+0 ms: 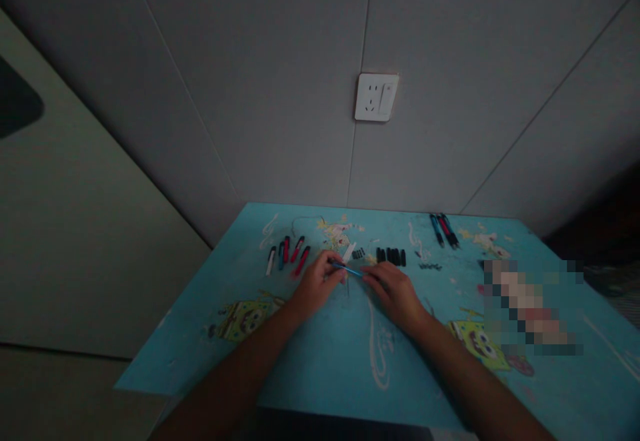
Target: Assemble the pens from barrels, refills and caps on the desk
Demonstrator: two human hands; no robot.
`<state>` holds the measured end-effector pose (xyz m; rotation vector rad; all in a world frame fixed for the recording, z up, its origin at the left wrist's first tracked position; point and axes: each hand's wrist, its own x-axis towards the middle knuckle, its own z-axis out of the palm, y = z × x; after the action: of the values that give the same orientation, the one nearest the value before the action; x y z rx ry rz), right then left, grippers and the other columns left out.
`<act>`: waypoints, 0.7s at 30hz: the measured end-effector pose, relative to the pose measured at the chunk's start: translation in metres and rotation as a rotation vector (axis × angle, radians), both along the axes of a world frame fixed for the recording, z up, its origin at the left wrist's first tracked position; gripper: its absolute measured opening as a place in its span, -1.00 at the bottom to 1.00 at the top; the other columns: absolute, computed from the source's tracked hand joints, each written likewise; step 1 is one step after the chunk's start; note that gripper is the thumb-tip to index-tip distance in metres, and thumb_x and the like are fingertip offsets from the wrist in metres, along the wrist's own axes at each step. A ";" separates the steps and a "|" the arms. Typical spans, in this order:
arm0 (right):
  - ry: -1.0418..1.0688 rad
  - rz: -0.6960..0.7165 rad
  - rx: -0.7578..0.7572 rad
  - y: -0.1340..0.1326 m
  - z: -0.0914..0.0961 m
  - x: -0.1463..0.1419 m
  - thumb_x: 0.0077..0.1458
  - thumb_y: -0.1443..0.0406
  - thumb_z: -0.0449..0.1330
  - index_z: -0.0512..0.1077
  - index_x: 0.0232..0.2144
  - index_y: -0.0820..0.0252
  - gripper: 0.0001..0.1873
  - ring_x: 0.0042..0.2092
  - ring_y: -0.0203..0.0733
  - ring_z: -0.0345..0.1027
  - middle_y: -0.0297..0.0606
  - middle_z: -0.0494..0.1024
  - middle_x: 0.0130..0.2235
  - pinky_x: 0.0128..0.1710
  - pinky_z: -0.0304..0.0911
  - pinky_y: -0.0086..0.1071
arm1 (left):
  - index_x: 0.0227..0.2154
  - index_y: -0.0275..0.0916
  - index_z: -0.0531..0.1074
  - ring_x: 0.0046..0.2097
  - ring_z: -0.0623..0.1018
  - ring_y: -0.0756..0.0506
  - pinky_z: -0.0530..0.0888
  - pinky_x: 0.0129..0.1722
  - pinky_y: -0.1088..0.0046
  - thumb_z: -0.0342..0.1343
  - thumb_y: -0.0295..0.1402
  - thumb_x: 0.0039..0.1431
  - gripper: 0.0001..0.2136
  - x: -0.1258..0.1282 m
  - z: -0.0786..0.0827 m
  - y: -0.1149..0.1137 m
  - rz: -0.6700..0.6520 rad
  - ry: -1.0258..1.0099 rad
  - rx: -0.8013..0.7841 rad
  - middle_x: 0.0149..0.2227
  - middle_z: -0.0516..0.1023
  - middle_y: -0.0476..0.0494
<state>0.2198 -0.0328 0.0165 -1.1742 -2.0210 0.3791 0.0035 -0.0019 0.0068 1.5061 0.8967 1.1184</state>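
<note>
The left hand (pixel 323 277) and right hand (pixel 395 289) grip opposite ends of the blue pen (pixel 354 271); I would hold it straight and apply light, even force.

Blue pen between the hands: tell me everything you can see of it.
The blue pen is a slim, straight, pen-like piece with a bright blue middle and a darker left part; the blue looks smooth and slightly shiny, perhaps plastic. It lies nearly level, its right side slightly lower in the picture. The left hand grips its dark part and the right hand pinches its other end, over the blue tabletop. The fingers hide its right tip; finer details are too small to tell.
</note>
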 end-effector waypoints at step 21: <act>0.265 -0.152 -0.215 0.001 0.002 0.003 0.24 0.16 0.12 0.49 -0.25 0.14 -0.78 -0.23 -0.15 0.47 -0.24 0.60 -0.24 -0.24 0.31 -0.35 | -0.19 -0.28 0.50 -0.47 0.46 0.01 0.37 -0.45 0.53 0.24 -0.22 0.06 -0.71 -0.006 -0.006 0.011 0.044 0.014 -0.154 -0.51 0.49 -0.02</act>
<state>0.2227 -0.0322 0.0187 -1.3232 -1.6826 0.6523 -0.0022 0.0096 0.0013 1.3760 1.0068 1.0465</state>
